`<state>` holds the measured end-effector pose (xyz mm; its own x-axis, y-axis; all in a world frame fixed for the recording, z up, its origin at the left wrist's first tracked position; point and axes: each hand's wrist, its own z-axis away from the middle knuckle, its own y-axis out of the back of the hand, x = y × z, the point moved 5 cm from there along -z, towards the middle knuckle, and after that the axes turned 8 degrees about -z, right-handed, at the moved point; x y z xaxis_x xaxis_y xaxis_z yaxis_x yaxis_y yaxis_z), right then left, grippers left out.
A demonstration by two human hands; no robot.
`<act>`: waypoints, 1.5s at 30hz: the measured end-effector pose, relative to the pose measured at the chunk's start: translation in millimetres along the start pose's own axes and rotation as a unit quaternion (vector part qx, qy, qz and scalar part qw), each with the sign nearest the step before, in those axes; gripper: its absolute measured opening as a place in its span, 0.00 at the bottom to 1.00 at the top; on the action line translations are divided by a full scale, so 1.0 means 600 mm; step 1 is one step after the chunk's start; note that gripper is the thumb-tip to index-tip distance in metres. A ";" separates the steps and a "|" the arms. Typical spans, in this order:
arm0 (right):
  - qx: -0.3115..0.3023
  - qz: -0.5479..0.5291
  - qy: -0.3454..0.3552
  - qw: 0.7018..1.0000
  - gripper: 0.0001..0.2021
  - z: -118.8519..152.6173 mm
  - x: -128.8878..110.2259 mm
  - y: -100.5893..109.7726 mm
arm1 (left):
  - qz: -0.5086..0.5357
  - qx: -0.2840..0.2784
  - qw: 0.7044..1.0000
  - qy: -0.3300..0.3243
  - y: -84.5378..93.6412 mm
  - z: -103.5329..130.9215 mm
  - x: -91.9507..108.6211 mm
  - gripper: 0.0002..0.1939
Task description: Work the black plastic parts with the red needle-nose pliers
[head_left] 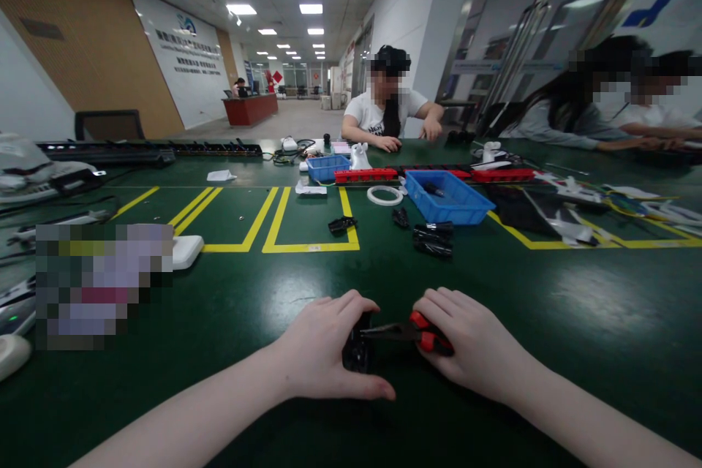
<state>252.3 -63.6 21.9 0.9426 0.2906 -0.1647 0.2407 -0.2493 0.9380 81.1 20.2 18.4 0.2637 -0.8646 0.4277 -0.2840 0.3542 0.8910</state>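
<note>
Nearest us, well on the near side of the big blue bin (448, 203), our left hand (340, 344) curls its fingers and thumb around a glossy black piece (358, 355) – probably to steady it against the tool. Our right hand (461, 340) is closed on the red handles of the pliers (403, 331); we hold them sideways, which seems to bring their tips straight to the piece. Whether the tips grip it, we cannot tell.

Farther over the green bench (219, 329), just in front of the bin's near-left corner, lies a black bundle (433, 240). Left of the bin we see a small black scrap (401, 217), then a longer black strip (341, 224) touching the yellow tape (352, 238); both look simply set down within our reach. The bin itself holds something dark, its walls likely keeping loose parts together. A white ring (385, 195) lies to its left, red bars (366, 175) run behind it, and beyond the bin a co-worker (387, 113) sits facing us.
</note>
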 end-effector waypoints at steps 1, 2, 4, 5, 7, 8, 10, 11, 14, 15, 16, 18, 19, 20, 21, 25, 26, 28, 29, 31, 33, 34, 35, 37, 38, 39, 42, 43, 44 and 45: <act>-0.004 0.002 -0.003 1.000 0.12 0.000 0.001 0.000 | 0.009 -0.005 1.000 -0.005 0.000 0.000 -0.001 0.40; -0.007 0.004 -0.006 1.000 0.12 0.000 0.002 0.000 | 0.020 -0.010 1.000 -0.011 0.000 0.001 -0.002 0.42; -0.011 0.005 -0.013 1.000 0.13 0.000 0.004 0.000 | 0.048 -0.019 0.998 -0.019 0.000 0.002 -0.006 0.44; -0.012 0.004 -0.016 1.000 0.13 -0.001 0.006 0.001 | 0.066 -0.024 0.997 -0.020 -0.001 0.002 -0.008 0.44; -0.012 0.001 -0.023 1.000 0.12 -0.002 0.009 0.002 | 0.102 -0.031 0.994 -0.017 -0.001 0.004 -0.014 0.45; -0.010 -0.002 -0.026 1.000 0.11 -0.002 0.010 0.003 | 0.119 -0.036 0.992 -0.013 -0.001 0.005 -0.016 0.46; -0.005 -0.009 -0.030 1.000 0.11 -0.003 0.012 0.006 | 0.146 -0.048 0.988 -0.005 -0.001 0.006 -0.019 0.48; -0.002 -0.012 -0.029 0.999 0.10 -0.003 0.013 0.007 | 0.156 -0.052 0.986 -0.001 0.000 0.006 -0.019 0.48; 0.003 -0.016 -0.030 0.999 0.10 -0.002 0.013 0.010 | 0.172 -0.055 0.983 0.017 0.003 0.006 -0.018 0.48; 0.001 -0.017 -0.032 0.999 0.10 -0.002 0.013 0.010 | 0.175 -0.054 0.983 0.023 0.004 0.005 -0.017 0.47; -0.001 -0.019 -0.036 0.999 0.10 -0.001 0.013 0.010 | 0.175 -0.051 0.983 0.030 0.005 0.005 -0.017 0.46; -0.006 -0.021 -0.043 0.999 0.11 0.000 0.014 0.009 | 0.174 -0.043 0.983 0.039 0.005 0.003 -0.017 0.44; -0.007 -0.022 -0.045 0.999 0.11 0.001 0.015 0.008 | 0.171 -0.041 0.984 0.041 0.004 0.002 -0.018 0.44; -0.008 -0.022 -0.045 0.999 0.11 0.001 0.016 0.007 | 0.169 -0.040 0.984 0.042 0.002 0.001 -0.020 0.43; -0.007 -0.022 -0.044 0.999 0.11 0.002 0.016 0.006 | 0.165 -0.043 0.984 0.043 0.000 0.000 -0.022 0.42; -0.011 -0.027 -0.046 0.999 0.11 0.005 0.018 0.003 | 0.157 -0.044 0.986 0.043 -0.006 -0.002 -0.030 0.39; -0.014 -0.028 -0.048 0.998 0.10 0.005 0.017 0.003 | 0.157 -0.044 0.986 0.042 -0.006 -0.002 -0.031 0.38; -0.018 -0.031 -0.051 0.998 0.10 0.004 0.016 0.002 | 0.157 -0.044 0.986 0.041 -0.004 -0.001 -0.029 0.37; -0.019 -0.033 -0.053 0.998 0.10 0.003 0.015 0.002 | 0.156 -0.044 0.986 0.041 -0.002 0.000 -0.027 0.36; -0.018 -0.035 -0.055 0.998 0.10 0.002 0.013 0.002 | 0.153 -0.039 0.987 0.043 0.002 0.001 -0.022 0.36; -0.013 -0.038 -0.058 0.998 0.09 0.001 0.012 0.003 | 0.149 -0.031 0.987 0.043 0.007 0.003 -0.016 0.36; -0.010 -0.042 -0.059 0.997 0.09 0.001 0.011 0.003 | 0.148 -0.027 0.988 0.042 0.009 0.004 -0.013 0.37; -0.009 -0.046 -0.060 0.997 0.09 0.001 0.011 0.003 | 0.148 -0.025 0.988 0.040 0.011 0.004 -0.011 0.37; -0.012 -0.056 -0.062 0.996 0.08 0.001 0.009 0.003 | 0.149 -0.023 0.988 0.033 0.012 0.005 -0.008 0.38; -0.015 -0.060 -0.062 0.996 0.08 0.001 0.007 0.003 | 0.148 -0.023 0.988 0.029 0.012 0.006 -0.007 0.39; -0.017 -0.062 -0.062 0.996 0.07 0.001 0.006 0.003 | 0.146 -0.021 0.989 0.027 0.011 0.007 -0.006 0.40; -0.016 -0.065 -0.055 0.996 0.07 0.002 0.000 0.004 | 0.131 -0.016 0.991 0.017 0.010 0.009 -0.004 0.42; -0.014 -0.066 -0.053 0.996 0.07 0.002 -0.001 0.005 | 0.126 -0.013 0.992 0.013 0.010 0.010 -0.003 0.42; -0.012 -0.068 -0.050 0.996 0.07 0.002 -0.002 0.005 | 0.121 -0.011 0.993 0.009 0.010 0.011 -0.002 0.42; -0.009 -0.068 -0.049 0.996 0.07 0.002 -0.002 0.005 | 0.117 -0.009 0.993 0.005 0.009 0.012 -0.001 0.42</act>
<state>252.0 -66.1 24.4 0.9197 0.2293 -0.3188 0.3646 -0.1971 0.9101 73.0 20.0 22.2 0.2012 -0.7545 0.6248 -0.3224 0.5513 0.7695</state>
